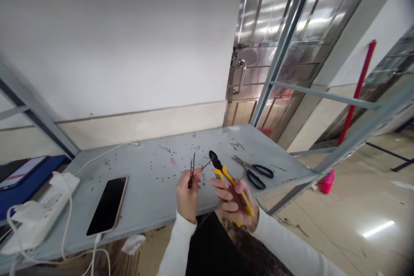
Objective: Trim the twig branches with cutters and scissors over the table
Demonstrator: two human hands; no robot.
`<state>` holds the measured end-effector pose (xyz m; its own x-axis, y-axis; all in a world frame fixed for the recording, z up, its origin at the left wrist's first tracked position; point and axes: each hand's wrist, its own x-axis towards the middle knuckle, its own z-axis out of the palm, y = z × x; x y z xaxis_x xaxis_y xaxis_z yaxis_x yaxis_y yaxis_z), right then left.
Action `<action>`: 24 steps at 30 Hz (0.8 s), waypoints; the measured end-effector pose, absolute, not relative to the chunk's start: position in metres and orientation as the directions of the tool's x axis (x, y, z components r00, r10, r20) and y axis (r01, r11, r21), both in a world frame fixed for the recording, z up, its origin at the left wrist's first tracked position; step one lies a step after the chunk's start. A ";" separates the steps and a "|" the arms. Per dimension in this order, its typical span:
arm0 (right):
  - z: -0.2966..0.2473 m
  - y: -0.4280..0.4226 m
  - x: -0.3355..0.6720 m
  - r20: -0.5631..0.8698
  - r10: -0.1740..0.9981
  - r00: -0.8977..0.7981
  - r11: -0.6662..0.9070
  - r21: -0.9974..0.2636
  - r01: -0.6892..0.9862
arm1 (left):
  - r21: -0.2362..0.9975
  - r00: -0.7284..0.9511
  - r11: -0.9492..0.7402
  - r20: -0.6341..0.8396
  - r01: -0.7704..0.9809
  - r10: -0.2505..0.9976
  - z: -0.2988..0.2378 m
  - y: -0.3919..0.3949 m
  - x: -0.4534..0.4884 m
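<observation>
The left hand is closed tight, pinching a thin dark wire in front of you at twelve o'clock. The right hand curls shut around yellow-handled side cutters, their black tip near the wire. Black-handled scissors lie at two o'clock on the gray metal table.
</observation>
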<state>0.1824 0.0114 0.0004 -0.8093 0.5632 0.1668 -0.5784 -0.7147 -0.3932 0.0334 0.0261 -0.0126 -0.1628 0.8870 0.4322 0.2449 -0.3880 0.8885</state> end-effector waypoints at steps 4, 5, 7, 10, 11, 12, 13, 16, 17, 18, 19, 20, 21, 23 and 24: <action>0.006 0.017 0.192 -0.039 0.719 -0.694 -0.432 -0.807 -0.402 | 0.928 -0.137 -0.301 0.335 0.220 0.932 -0.005 0.024 0.026; 0.008 0.018 0.195 -0.042 0.806 -0.591 -0.266 -0.917 -0.298 | 0.937 -0.127 -0.280 0.310 0.211 0.942 -0.003 0.023 0.023; 0.013 0.023 0.203 0.073 0.920 -0.385 0.089 -0.996 0.025 | 0.953 -0.079 -0.248 0.265 0.174 0.961 0.001 0.021 0.019; 0.017 0.030 0.215 0.343 0.908 -0.240 0.418 -0.736 0.532 | 0.971 0.030 -0.218 0.216 0.096 0.976 0.004 0.020 0.015; 0.018 0.032 0.219 0.420 0.878 -0.229 0.460 -0.608 0.648 | 0.974 0.049 -0.213 0.210 0.081 0.977 0.004 0.021 0.013; 0.020 0.033 0.223 0.486 0.843 -0.231 0.480 -0.484 0.732 | 0.974 0.057 -0.212 0.208 0.077 0.977 0.005 0.021 0.012; 0.021 0.035 0.227 0.536 0.807 -0.247 0.489 -0.373 0.788 | 0.974 0.063 -0.212 0.207 0.078 0.976 0.005 0.022 0.010; 0.028 0.038 0.237 0.600 0.720 -0.348 0.515 -0.128 0.847 | 0.974 0.091 -0.214 0.208 0.073 0.974 0.007 0.026 0.005; 0.030 0.038 0.239 0.602 0.700 -0.384 0.530 -0.078 0.844 | 0.975 0.103 -0.211 0.204 0.065 0.974 0.008 0.028 0.003; 0.033 0.038 0.242 0.593 0.688 -0.419 0.549 -0.048 0.834 | 0.977 0.112 -0.206 0.198 0.058 0.974 0.009 0.029 0.002; 0.035 0.038 0.243 0.574 0.685 -0.449 0.573 -0.042 0.819 | 0.978 0.122 -0.200 0.193 0.054 0.974 0.010 0.030 0.001; 0.038 0.037 0.244 0.545 0.694 -0.471 0.594 -0.064 0.802 | 0.979 0.132 -0.197 0.188 0.052 0.973 0.010 0.031 0.001; 0.039 0.036 0.244 0.507 0.713 -0.484 0.612 -0.113 0.783 | 0.979 0.145 -0.196 0.186 0.051 0.972 0.010 0.032 0.001; 0.042 0.032 0.240 0.422 0.758 -0.496 0.628 -0.270 0.730 | 0.978 0.169 -0.202 0.191 0.053 0.967 0.007 0.034 0.002; 0.042 0.029 0.237 0.375 0.781 -0.500 0.621 -0.373 0.690 | 0.976 0.175 -0.208 0.196 0.057 0.965 0.004 0.035 0.003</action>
<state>0.2368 0.0287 0.0422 -0.5000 0.7807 0.3749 0.6897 0.6207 -0.3729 0.0026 0.0353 0.0042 0.1745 0.9650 0.1958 0.0574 -0.2084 0.9763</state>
